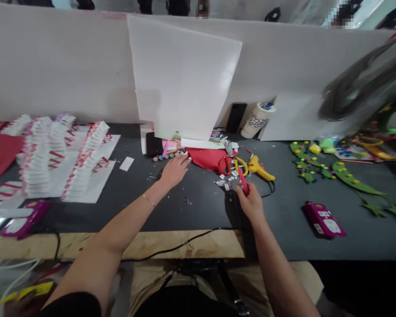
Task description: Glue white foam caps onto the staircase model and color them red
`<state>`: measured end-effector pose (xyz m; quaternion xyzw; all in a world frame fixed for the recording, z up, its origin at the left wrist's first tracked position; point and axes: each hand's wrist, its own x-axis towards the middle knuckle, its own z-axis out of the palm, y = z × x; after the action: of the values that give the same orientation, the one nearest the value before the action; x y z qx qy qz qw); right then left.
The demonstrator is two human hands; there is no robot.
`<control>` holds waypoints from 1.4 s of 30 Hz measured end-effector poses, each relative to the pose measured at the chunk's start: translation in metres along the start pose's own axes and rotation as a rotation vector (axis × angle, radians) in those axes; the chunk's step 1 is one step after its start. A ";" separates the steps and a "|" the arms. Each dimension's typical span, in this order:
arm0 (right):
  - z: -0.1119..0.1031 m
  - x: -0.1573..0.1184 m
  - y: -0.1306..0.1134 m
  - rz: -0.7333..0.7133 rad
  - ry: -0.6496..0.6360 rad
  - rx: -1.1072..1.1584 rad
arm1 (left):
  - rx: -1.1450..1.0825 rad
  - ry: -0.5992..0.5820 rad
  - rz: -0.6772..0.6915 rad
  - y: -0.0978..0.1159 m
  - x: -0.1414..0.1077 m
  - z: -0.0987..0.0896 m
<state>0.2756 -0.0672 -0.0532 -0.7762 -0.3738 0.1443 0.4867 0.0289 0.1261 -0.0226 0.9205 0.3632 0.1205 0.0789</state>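
My left hand (175,171) lies with fingers stretched out beside a row of small round coloured pieces (165,156) and the edge of a red sheet (204,158). A slim pink-red handle (243,179) is gripped in my right hand (251,203); the kind of tool cannot be made out. Just beyond it are scissors with orange and yellow loops (223,166), a grey metal tool head (229,148) and a yellow glue gun (260,168). Small white scraps (229,177) are scattered left of that hand.
A white board (185,79) leans on the partition. Stacked white folded pieces (39,158) stand left. A patterned cup (256,121) and black phone-like slab (236,118) stand behind. Purple boxes (323,220) and green decorated pieces (354,177) lie right. A black cable (185,242) crosses the front edge.
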 end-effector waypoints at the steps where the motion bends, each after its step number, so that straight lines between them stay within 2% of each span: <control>1: 0.000 0.004 -0.001 -0.006 -0.003 0.015 | 0.005 -0.011 0.041 0.009 0.015 0.005; 4: 0.000 0.020 -0.004 -0.023 -0.004 0.051 | 0.065 -0.057 0.085 0.029 0.055 0.013; 6: -0.001 0.032 -0.006 -0.023 0.012 0.079 | 0.116 -0.075 0.073 0.036 0.074 0.011; 10: 0.000 0.050 -0.003 0.007 0.073 0.156 | 0.123 -0.053 0.073 0.034 0.102 -0.008; 12: 0.002 0.053 0.003 0.032 0.103 0.200 | 0.105 -0.014 0.121 0.031 0.114 -0.023; 18: 0.005 0.054 0.018 0.076 0.151 0.311 | -0.026 0.345 0.144 0.025 0.144 -0.083; 22: 0.003 0.054 0.015 0.089 0.175 0.373 | -0.167 0.586 0.152 0.029 0.132 -0.126; 24: 0.004 0.053 0.010 0.090 0.158 0.428 | -0.253 0.686 0.143 0.035 0.119 -0.131; 26: 0.005 0.052 0.006 0.092 0.137 0.530 | -0.309 0.745 0.168 0.047 0.106 -0.117; 28: 0.006 0.052 0.004 0.112 0.147 0.634 | -0.315 0.734 0.210 0.063 0.097 -0.084; 29: 0.005 0.052 0.004 0.130 0.165 0.666 | -0.289 0.648 0.235 0.071 0.094 -0.064; 32: 0.001 0.053 0.010 0.179 0.244 0.667 | -0.128 0.288 0.259 0.090 0.087 -0.005; 34: -0.003 0.054 0.016 0.186 0.332 0.654 | -0.053 0.142 0.201 0.093 0.080 0.018; 37: -0.004 0.056 0.022 0.144 0.402 0.610 | 0.022 0.087 0.098 0.077 0.068 0.024; 42: 0.001 0.052 0.016 0.114 0.338 0.554 | 0.172 0.135 -0.215 0.016 0.057 0.002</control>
<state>0.3173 -0.0333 -0.0602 -0.6471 -0.1903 0.1364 0.7255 0.0806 0.1538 -0.0118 0.8695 0.4731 0.1412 -0.0124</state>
